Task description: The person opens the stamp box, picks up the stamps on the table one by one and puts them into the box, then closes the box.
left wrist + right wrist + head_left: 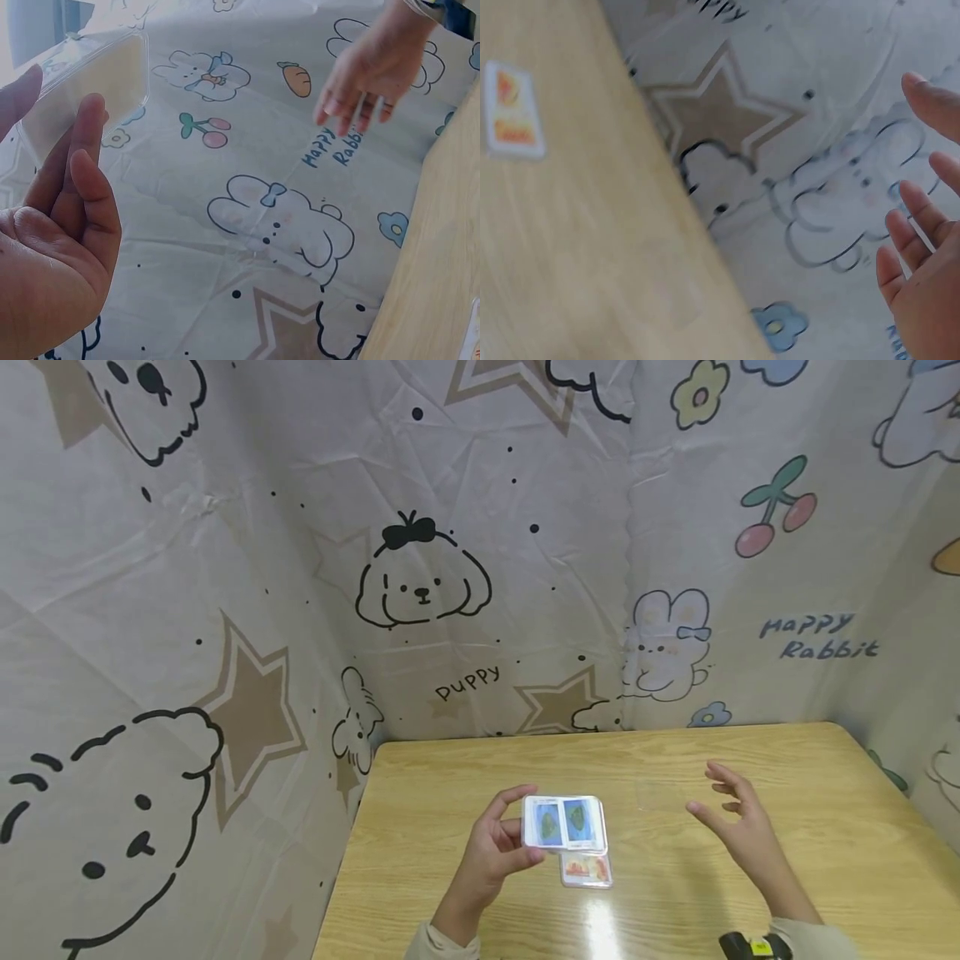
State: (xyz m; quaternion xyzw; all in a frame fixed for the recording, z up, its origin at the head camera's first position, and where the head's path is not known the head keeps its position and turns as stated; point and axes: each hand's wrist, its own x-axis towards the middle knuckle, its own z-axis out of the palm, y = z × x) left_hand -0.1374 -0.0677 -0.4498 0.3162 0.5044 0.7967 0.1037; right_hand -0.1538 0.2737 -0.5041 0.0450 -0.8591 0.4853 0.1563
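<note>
My left hand (491, 852) grips the left end of a flat clear plastic case (564, 824), thumb in front and fingers behind. Two blue picture cards with green shapes show through its face. From the left wrist view, the plain pale back of the case (97, 82) appears, fingers against it. Below it in the head view, a second clear case (587, 870) with orange pictures lies on the table, its upper edge hidden by the held one. My right hand (742, 831) hangs in the air to the right, fingers parted and holding nothing.
The light wooden table (450, 768) meets a cloth backdrop (525, 593) printed with cartoon animals and stars along its back edge. Another cloth side stands at the left. A faint see-through rectangle (660, 795) shows on the tabletop near my right hand.
</note>
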